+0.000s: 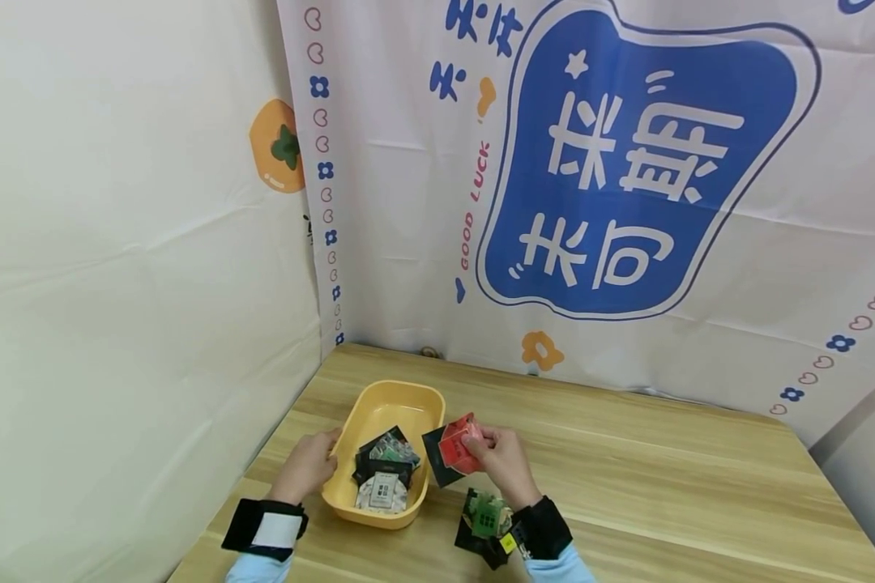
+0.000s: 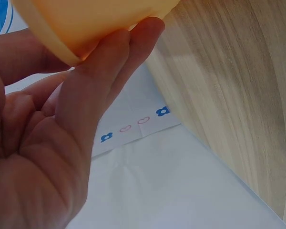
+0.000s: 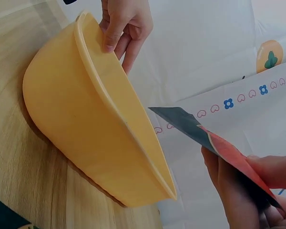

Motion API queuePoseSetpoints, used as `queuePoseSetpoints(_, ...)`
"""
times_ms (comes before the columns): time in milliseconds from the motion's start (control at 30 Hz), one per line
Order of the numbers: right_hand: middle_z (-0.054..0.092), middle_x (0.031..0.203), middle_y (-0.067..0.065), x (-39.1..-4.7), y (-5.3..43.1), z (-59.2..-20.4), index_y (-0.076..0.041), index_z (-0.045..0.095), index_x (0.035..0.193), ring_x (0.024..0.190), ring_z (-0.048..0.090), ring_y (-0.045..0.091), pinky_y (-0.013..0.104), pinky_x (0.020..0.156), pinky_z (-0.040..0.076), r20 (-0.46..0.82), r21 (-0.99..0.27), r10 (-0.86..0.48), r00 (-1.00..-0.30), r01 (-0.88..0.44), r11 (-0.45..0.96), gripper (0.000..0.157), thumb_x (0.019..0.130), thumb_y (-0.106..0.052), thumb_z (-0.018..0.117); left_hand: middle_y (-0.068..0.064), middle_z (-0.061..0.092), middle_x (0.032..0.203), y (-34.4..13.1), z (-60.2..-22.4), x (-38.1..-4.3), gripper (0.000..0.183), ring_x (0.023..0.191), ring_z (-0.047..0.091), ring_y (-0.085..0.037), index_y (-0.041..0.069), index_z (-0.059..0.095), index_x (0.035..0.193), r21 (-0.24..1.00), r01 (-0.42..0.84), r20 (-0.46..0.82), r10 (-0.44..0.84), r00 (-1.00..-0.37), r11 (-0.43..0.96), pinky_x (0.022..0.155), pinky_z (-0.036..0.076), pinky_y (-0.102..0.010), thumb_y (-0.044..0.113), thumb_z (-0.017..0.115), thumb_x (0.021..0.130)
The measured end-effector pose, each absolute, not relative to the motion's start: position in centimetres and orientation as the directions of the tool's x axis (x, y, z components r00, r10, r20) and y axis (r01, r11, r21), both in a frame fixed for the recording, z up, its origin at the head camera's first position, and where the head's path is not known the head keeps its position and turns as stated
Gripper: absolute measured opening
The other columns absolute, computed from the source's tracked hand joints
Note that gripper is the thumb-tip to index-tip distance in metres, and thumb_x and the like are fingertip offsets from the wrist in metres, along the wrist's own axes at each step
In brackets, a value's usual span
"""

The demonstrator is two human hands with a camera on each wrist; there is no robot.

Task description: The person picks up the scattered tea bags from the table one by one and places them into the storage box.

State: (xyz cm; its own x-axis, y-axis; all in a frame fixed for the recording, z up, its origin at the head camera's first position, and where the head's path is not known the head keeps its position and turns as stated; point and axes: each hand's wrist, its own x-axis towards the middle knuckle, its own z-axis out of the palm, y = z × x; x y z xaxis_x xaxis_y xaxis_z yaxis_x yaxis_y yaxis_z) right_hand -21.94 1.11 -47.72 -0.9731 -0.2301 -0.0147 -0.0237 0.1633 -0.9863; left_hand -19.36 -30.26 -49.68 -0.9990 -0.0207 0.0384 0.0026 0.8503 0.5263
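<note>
A yellow plastic basin point(image 1: 395, 406) stands on the table, and my left hand point(image 1: 308, 468) holds its left rim. In the left wrist view, fingers point(image 2: 119, 57) press against the basin's outer wall. Just beyond its right side, my right hand point(image 1: 509, 463) pinches a flat red and black packet point(image 1: 458, 447) between thumb and fingers. The right wrist view has this packet point(image 3: 229, 155) edge-on, raised beside the basin rim point(image 3: 100, 86). Inside the basin lie several overlapping packets point(image 1: 382, 488), dark with white and green prints. A green and black packet point(image 1: 485, 517) lies on the table below my right wrist.
The wooden table point(image 1: 663, 470) stretches away to the right. A white sheet point(image 1: 153, 202) hangs along the left side, and a printed cloth point(image 1: 408, 202) with a blue emblem hangs behind the table's back edge.
</note>
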Motion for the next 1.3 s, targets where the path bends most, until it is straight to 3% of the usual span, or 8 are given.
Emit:
queuePoseSetpoints(600, 0.073, 0.083, 0.018, -23.3, -1.5, -48.4, 0.011, 0.072, 0.103, 0.064, 0.065, 0.009, 0.025, 0.058, 0.056, 0.045, -0.992, -0.286, -0.957, -0.078, 0.103, 0.025, 0.093, -0.011, 0.067, -0.025, 0.071, 0.111, -30.1, -49.3, -19.2, 0.044, 0.072, 0.064, -0.017, -0.008, 0.058, 0.133, 0.542, -0.008, 0.028, -0.028, -0.999, 0.840, 0.059, 0.053, -0.029, -0.008, 0.059, 0.089)
queuePoseSetpoints(867, 0.072, 0.081, 0.010, -23.7, -3.0, -48.3, 0.008, 0.075, 0.097, 0.065, 0.060, 0.007, 0.021, 0.058, 0.052, 0.044, -0.988, -0.296, -0.954, -0.085, 0.128, 0.022, 0.088, -0.012, 0.072, -0.025, 0.070, 0.112, -30.1, -49.4, -19.1, 0.044, 0.069, 0.062, -0.016, -0.008, 0.057, 0.133, 0.538, -0.016, 0.025, -0.034, -0.999, 0.843, 0.058, 0.052, -0.028, -0.008, 0.059, 0.089)
queuePoseSetpoints(1100, 0.070, 0.081, 0.008, -24.0, -3.9, -48.4, 0.010, 0.074, 0.099, 0.066, 0.060, 0.006, 0.021, 0.057, 0.053, 0.062, -0.986, -0.304, -0.951, -0.106, 0.130, 0.023, 0.087, -0.010, 0.073, -0.026, 0.069, 0.114, -30.1, -49.5, -19.2, 0.045, 0.068, 0.064, -0.016, -0.009, 0.055, 0.135, 0.553, -0.026, 0.007, -0.036, -0.999, 0.833, 0.055, 0.051, -0.027, -0.008, 0.058, 0.090)
queuePoseSetpoints(1300, 0.070, 0.082, 0.009, -24.2, -4.5, -48.4, 0.009, 0.073, 0.100, 0.066, 0.062, 0.008, 0.025, 0.060, 0.057, 0.047, -0.990, -0.327, -0.944, -0.088, 0.109, 0.021, 0.089, -0.009, 0.070, -0.028, 0.068, 0.117, -30.0, -49.4, -19.3, 0.045, 0.073, 0.065, -0.018, -0.011, 0.055, 0.134, 0.545, -0.027, 0.001, -0.033, -0.999, 0.838, 0.060, 0.054, -0.029, -0.008, 0.058, 0.090)
